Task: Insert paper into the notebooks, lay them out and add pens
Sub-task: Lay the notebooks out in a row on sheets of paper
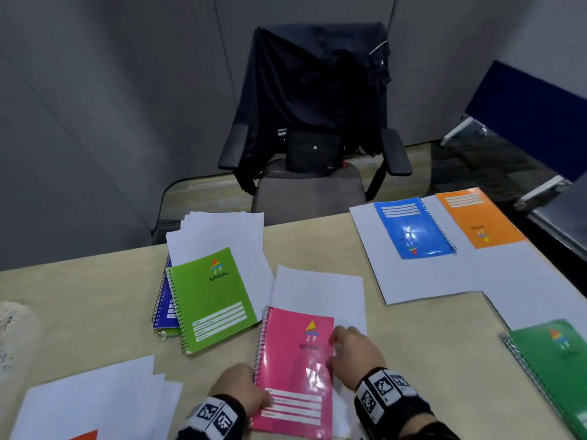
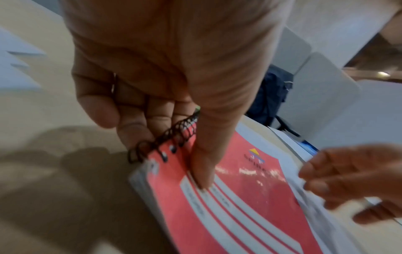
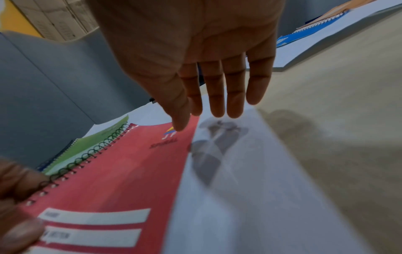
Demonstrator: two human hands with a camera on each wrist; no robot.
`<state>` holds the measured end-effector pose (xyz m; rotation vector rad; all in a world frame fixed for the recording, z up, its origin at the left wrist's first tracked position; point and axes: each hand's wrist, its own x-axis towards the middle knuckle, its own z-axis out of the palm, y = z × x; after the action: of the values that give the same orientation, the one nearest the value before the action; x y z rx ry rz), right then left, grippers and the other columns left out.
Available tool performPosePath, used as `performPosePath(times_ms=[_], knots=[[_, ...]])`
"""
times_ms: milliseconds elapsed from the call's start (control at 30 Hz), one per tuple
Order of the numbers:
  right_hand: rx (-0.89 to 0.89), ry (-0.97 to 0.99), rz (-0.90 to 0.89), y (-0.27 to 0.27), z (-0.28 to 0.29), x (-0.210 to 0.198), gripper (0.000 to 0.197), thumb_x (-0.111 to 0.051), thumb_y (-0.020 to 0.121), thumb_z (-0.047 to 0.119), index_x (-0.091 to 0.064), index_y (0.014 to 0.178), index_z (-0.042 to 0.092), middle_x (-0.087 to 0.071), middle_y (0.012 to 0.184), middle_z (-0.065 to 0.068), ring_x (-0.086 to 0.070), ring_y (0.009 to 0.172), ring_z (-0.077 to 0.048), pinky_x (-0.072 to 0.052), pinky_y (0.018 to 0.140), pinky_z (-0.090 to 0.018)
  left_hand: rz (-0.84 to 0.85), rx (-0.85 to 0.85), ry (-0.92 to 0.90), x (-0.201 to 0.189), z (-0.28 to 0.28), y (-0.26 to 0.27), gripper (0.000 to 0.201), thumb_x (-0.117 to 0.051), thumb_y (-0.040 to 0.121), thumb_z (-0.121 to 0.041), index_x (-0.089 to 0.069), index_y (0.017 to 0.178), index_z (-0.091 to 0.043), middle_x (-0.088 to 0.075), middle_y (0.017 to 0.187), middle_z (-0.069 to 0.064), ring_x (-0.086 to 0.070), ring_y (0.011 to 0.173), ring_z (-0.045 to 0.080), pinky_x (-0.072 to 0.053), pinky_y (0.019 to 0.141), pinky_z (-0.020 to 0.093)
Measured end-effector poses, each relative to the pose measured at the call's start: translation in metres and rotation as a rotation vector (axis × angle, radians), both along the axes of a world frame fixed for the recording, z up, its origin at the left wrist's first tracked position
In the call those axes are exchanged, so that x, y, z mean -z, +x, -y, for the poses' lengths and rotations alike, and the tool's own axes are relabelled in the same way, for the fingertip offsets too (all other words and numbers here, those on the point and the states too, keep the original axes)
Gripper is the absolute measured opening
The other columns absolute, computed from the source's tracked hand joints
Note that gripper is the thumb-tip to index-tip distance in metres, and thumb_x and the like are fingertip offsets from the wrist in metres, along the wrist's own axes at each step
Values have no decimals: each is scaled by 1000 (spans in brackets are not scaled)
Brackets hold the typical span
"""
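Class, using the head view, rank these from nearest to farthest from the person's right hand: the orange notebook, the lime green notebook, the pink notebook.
1. pink notebook, directly at the right hand, on its left.
2. lime green notebook, farther left, atop a stack.
3. orange notebook, at the far right corner.

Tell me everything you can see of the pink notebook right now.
The pink notebook is closed, front cover up, near the table's front edge. Its glossy cover shows a triangular logo, "JF SPIRAL" and white label lines; a dark wire spiral runs down its left side. A white sheet sticks out past its top and right edges. The left hand grips the lower spiral corner, thumb on the cover, fingers below. The right hand is at the right edge with straight fingers; contact is unclear.
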<state>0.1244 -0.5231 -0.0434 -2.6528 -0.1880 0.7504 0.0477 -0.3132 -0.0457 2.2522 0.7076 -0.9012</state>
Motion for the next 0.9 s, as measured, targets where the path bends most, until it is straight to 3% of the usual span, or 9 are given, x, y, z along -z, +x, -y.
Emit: performPosePath(times_ms=[167,267,333,400,467,600,733,900], knots=[[-57,-87,28,-29,13,5,56,-60,83,30,-38,134,31,-36,137,2,-39,121,-22,-48,90,-35,-60,293,-72,8,42,-12,46,-72,52,-60,-61,66,-17,-63,67,-5,-61,68,11,-47,67,23],[-90,-154,-14,-42,26,13,73,-64,81,30,-24,142,34,-15,152,1,-24,133,-25,-49,92,-41,45,316,26,11,56,-13,35,-74,60,-52,-57,72,-24,-63,79,-8,-62,78,11,-48,71,24],[-99,-159,-13,-49,36,17,78,-67,80,26,-21,143,34,-9,155,1,-19,136,-25,-49,93,-42,219,325,126,13,61,-11,33,-73,69,-43,-52,91,-30,-53,100,-9,-57,93,12,-50,81,29],[-85,-156,-11,-57,47,20,81,-68,79,24,-20,143,35,-7,155,1,-19,136,-26,-50,93,-41,342,391,187,18,68,-7,57,-73,73,-38,-44,121,-32,-39,124,-5,-45,115,18,-47,94,33],[-60,-160,-15,-64,59,21,82,-70,78,27,-19,142,35,-8,154,1,-21,133,-26,-51,92,-40,363,468,198,21,78,-6,78,-74,73,-36,-31,138,-33,-25,142,-2,-34,128,23,-42,102,35],[2,-189,-58,-72,86,21,88,-71,78,27,-15,145,35,-12,151,1,-26,129,-28,-52,90,-39,389,610,204,24,109,-10,75,-74,73,-36,-33,137,-33,-23,147,-3,-29,131,22,-42,102,33],[93,-255,-92,-73,115,19,102,-68,76,20,2,149,35,-18,145,1,-32,124,-28,-52,88,-41,413,685,139,26,142,-6,68,-69,76,-30,-36,136,-31,-23,148,-3,-30,132,21,-40,104,33],[169,-309,-129,-59,149,15,102,-70,74,19,-2,149,33,-19,145,1,-33,127,-27,-50,93,-44,408,750,62,24,177,8,65,-64,80,-31,-37,140,-31,-22,151,-2,-27,134,22,-37,106,36]])
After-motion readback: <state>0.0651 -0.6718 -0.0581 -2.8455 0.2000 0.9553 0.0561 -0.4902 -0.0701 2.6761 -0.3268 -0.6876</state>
